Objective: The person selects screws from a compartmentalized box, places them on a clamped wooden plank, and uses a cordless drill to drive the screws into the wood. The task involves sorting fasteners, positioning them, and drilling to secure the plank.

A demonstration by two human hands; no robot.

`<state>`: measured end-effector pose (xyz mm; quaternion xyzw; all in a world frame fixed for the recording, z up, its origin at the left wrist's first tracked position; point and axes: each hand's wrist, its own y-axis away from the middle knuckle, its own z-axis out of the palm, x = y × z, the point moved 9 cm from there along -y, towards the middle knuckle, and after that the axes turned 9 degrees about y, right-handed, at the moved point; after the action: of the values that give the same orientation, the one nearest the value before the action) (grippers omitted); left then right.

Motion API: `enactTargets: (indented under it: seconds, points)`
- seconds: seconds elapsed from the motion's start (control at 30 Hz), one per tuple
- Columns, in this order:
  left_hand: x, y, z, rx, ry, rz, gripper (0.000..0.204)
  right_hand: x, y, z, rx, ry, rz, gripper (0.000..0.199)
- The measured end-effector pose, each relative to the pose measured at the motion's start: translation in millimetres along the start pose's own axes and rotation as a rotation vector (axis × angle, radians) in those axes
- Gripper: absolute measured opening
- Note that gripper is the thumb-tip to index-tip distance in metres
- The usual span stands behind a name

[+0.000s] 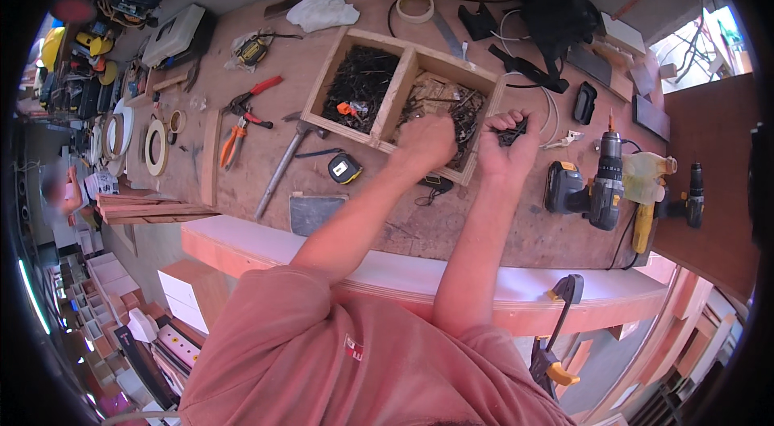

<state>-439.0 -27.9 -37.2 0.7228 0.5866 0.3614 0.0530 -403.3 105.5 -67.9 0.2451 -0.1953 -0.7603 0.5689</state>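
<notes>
A two-compartment wooden box (377,136) sits on the workbench. Dark screws (355,79) fill its left compartment, with a small orange piece (348,108) on top. Brass-coloured and dark screws (443,91) lie mixed in the right compartment. My left hand (430,141) reaches into that right compartment, fingers curled down among the screws; whatever is between the fingertips is hidden. By the box's right wall, my right hand (509,148) is turned palm up, with its fingers curled round a bunch of dark screws (509,132).
Left of the box are a hammer (282,164), orange pliers (233,145), red-handled snips (246,106) and a tape measure (344,168). A cordless drill (605,184) stands at right, beside a yellow-handled tool (642,228). A clamp (556,321) grips the front edge.
</notes>
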Motion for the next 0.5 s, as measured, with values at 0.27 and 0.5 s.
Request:
enactTargets:
  seconds: [0.27,0.5]
  points:
    - [-32.5,-8.7,-19.9,-0.074,-0.226,0.015,0.025,2.9,-1.4,0.0,-0.007,0.001,-0.020,0.024]
    - [-24.7,-34.7,0.5,-0.190,-0.392,0.160,0.028,0.9,-4.0,-1.6,0.004,-0.011,-0.023,0.024]
